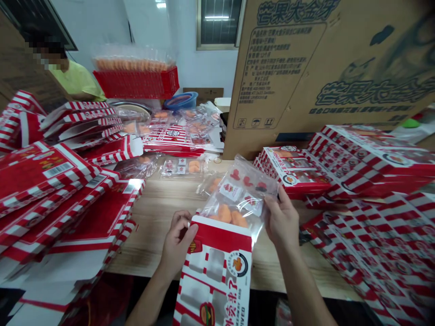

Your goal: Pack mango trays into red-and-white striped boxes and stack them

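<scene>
My left hand [178,240] is closed on the upper left edge of a red and white printed carton [219,271] with cut-out windows. The carton tilts toward me over the table's front edge. In my right hand [282,217] is the right edge of a clear plastic blister pack [249,181]. It holds orange nugget-shaped pieces [224,213], small white printed packets and dark red pieces. The pack's lower end lies behind the carton's top edge; whether it is inside the carton I cannot tell.
Flat red cartons [68,199] lie stacked at the left. Filled boxes [374,158] pile up at the right before a large cardboard box [288,81]. More clear packs [183,166] lie at the table's back, near a red crate [136,83]. A person [76,79] is at the far left.
</scene>
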A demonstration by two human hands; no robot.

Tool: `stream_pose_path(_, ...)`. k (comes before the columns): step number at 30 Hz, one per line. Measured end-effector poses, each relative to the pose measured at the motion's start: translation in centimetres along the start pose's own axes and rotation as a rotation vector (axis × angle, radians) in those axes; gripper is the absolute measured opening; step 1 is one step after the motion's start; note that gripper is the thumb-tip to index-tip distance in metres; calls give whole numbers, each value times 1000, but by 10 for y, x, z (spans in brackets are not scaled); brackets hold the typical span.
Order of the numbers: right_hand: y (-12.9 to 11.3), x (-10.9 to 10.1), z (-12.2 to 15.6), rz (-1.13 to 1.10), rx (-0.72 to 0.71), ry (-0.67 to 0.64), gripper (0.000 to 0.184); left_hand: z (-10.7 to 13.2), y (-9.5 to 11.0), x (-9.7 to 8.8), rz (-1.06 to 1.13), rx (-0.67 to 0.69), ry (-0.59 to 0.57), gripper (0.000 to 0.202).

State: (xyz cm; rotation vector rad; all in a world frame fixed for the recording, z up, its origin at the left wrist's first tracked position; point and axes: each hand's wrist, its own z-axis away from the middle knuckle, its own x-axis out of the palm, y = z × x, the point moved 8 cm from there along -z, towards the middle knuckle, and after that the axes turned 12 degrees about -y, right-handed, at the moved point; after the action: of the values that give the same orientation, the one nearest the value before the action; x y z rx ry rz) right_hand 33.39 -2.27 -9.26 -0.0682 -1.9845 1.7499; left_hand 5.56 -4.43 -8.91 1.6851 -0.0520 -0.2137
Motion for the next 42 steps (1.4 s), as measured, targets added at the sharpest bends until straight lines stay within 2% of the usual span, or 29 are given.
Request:
stream_pose_path(2, -7, 2, -3, -10, 21, -94, 76, 3, 3, 1, -23, 41, 3, 25)
stream_pose_path(4, -14, 8, -4, 28, 39, -215, 76, 5, 4, 6, 23, 53, -71, 27)
stream_pose_path(7, -22, 16, -5, 72, 66, -347, 67, 3, 9, 12, 119, 48, -266, 35)
stream_pose_path(9, -26, 21, -9, 68, 63, -403, 51, -2, 20, 18, 107, 81, -442, 39)
stream_pose_path(12, -39, 34, -20, 64, -34, -449, 31, -9, 35, 31, -66, 139, -708, 35)
stream_pose_path(15, -50, 43, -28, 171, -116, -449, 26, -14, 35, 39, -198, 133, -822, 26)
stream_pose_path(17, -51, 46, -28, 252, -111, -453, 27, -15, 29, 38, -134, 106, -768, 25)
stream_pose_path(20, -46, 46, -23, 338, -63, -504, 26, -13, 12, 26, 12, 53, -528, 26)
stream_pose_path(22, -37, 49, -16, 410, -14, -576, 28, -8, -2, 22, 53, 3, -428, 25)
stream_pose_path(25, -16, 60, 4, 471, 88, -797, 27, -2, -14, 19, 58, -48, -350, 25)
stream_pose_path(28, 1, 74, 37, 460, 140, -1073, 32, -2, -11, 4, -31, 26, -168, 26)
stream_pose_path(30, 7, 74, 52, 473, 140, -1133, 32, -1, -6, -5, -81, 88, -78, 27)
stream_pose_path(33, 12, 63, 57, 433, 158, -968, 28, -1, -6, -9, -63, 75, -63, 30)
stream_pose_path(36, 21, 51, 58, 252, 241, -811, 29, -1, -16, -6, 69, -59, -125, 34)
stream_pose_path(38, 28, 51, 64, 153, 312, -832, 31, 0, -24, -1, 174, -149, -169, 39)
stream_pose_path(40, 32, 56, 72, 138, 364, -928, 31, 0, -30, 4, 235, -201, -192, 44)
stream_pose_path(42, 29, 60, 77, 188, 355, -1027, 33, 0, -32, 8, 249, -223, -199, 46)
